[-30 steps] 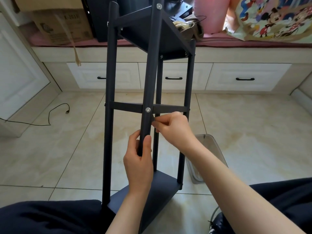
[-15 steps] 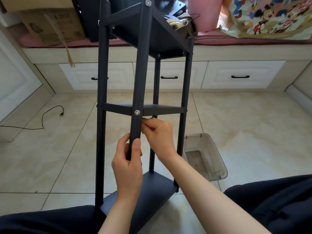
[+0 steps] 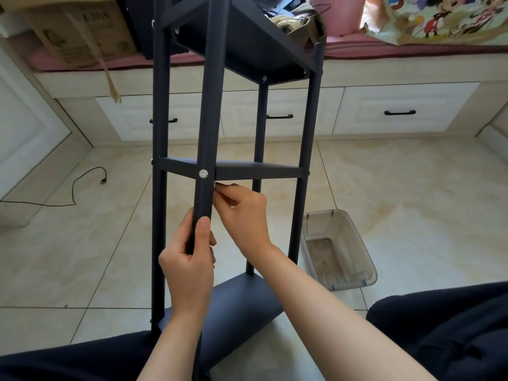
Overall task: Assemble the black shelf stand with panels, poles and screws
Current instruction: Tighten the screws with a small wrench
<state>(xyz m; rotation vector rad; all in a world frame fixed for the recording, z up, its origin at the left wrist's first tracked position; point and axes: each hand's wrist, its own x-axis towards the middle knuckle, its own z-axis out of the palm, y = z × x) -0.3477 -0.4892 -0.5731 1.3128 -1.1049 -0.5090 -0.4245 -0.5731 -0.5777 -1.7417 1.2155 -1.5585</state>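
Observation:
The black shelf stand stands upright on the tiled floor between my knees, with a bottom panel [image 3: 242,303], a middle panel [image 3: 255,171] and a top panel [image 3: 247,45] between black poles. My left hand [image 3: 189,268] grips the near pole [image 3: 207,127] below the middle panel. A silver screw [image 3: 203,173] sits in that pole at the middle panel's corner. My right hand [image 3: 244,215] reaches just behind the pole under that corner, fingertips pinched together on something too small to make out.
A clear plastic bin [image 3: 338,248] lies on the floor right of the stand. White drawers [image 3: 398,111] line the wall under a ledge with a cardboard box [image 3: 74,31] and a cartoon-print cloth [image 3: 439,17]. A black cable [image 3: 79,182] trails at left.
The view has shifted so the stand sits further left and lower in the picture. My right hand's fingertips stay under the middle panel's corner; my left hand keeps its grip on the pole.

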